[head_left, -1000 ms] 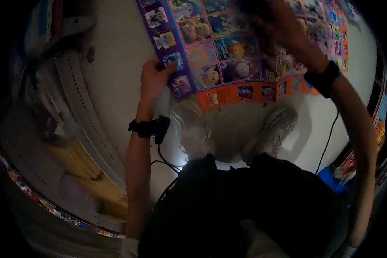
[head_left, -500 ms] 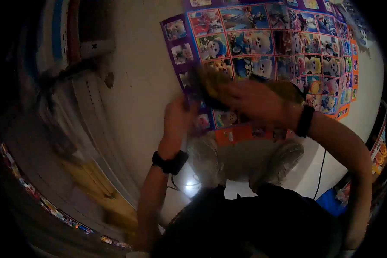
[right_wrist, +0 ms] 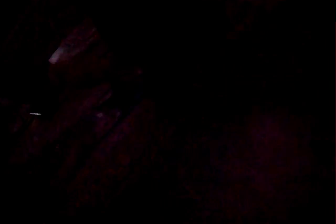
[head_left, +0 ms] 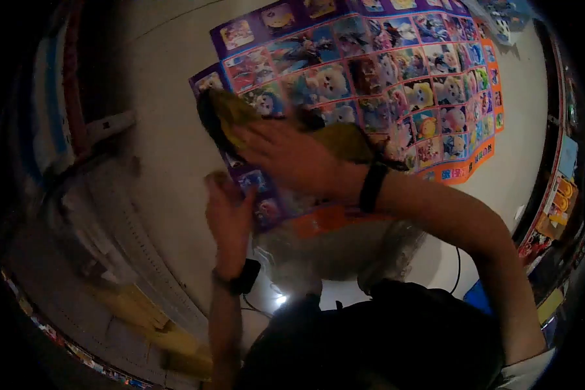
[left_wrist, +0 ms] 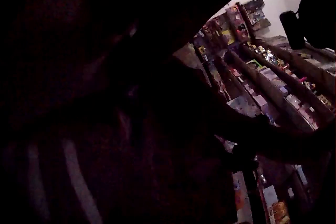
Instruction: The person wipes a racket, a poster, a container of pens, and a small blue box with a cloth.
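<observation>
A large printed picture sheet point(head_left: 325, 81), with a purple border on one side and orange on others, lies on the pale floor in the head view. My right hand point(head_left: 289, 156) lies flat with fingers extended on a yellow cloth with dark edging point(head_left: 231, 110), over the sheet's left part. A further length of the cloth trails out past the wrist. Close by, my left hand point(head_left: 229, 218) is at the sheet's lower left edge, its thumb overlapping the purple border and its other fingers bent beside it. The right wrist view is nearly black.
Shelving with a perforated metal upright point(head_left: 120, 224) stands along the left. More shelves of colourful goods point(head_left: 559, 201) line the right, and shelves of packets point(left_wrist: 283, 87) show in the left wrist view. A clear plastic package point(head_left: 500, 19) lies beyond the sheet. A blue object point(head_left: 478, 299) sits at lower right.
My right hand and the cloth have swept left across the sheet, from its upper right to its left border. My left hand stays near the lower left edge. The head view has shifted.
</observation>
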The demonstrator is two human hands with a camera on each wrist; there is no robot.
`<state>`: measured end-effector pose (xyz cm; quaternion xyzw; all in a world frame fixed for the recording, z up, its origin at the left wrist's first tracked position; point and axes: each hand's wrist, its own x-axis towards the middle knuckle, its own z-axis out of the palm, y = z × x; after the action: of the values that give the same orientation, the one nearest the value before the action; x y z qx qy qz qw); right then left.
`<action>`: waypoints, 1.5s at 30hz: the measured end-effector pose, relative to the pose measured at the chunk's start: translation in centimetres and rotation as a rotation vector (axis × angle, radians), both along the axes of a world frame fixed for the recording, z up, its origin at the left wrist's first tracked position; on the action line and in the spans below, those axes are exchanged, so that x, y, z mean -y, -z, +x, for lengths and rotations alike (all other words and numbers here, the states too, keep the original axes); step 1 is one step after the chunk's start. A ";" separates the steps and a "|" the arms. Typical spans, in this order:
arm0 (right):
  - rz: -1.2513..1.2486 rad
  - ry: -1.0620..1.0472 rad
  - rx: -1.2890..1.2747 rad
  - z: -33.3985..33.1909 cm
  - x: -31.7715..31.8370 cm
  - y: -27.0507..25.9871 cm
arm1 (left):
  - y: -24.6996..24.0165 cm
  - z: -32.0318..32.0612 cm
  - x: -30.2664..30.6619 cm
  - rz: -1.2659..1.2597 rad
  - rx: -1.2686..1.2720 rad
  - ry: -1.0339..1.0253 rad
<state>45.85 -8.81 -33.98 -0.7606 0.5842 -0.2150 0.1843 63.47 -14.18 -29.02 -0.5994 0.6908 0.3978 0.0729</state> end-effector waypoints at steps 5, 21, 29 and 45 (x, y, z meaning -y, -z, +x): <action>-0.075 0.038 0.016 1.4 -3.0 0.7 | -1.0 -2.0 -0.3 -0.481 -0.052 0.398; -0.077 0.043 -0.007 1.8 -7.8 0.1 | -0.6 -1.6 -3.3 -0.365 -0.067 0.791; 0.004 0.037 -0.029 1.4 -8.7 -1.1 | -0.8 -1.6 -3.7 -0.316 -0.190 0.770; -0.155 0.325 0.074 -3.2 -11.4 -7.2 | -4.4 -5.3 -1.2 -0.423 -0.242 1.025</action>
<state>42.61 2.63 -26.75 -0.6596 0.6740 -0.3142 0.1094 58.20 -12.97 -24.62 -0.1391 0.9615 0.2304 0.0554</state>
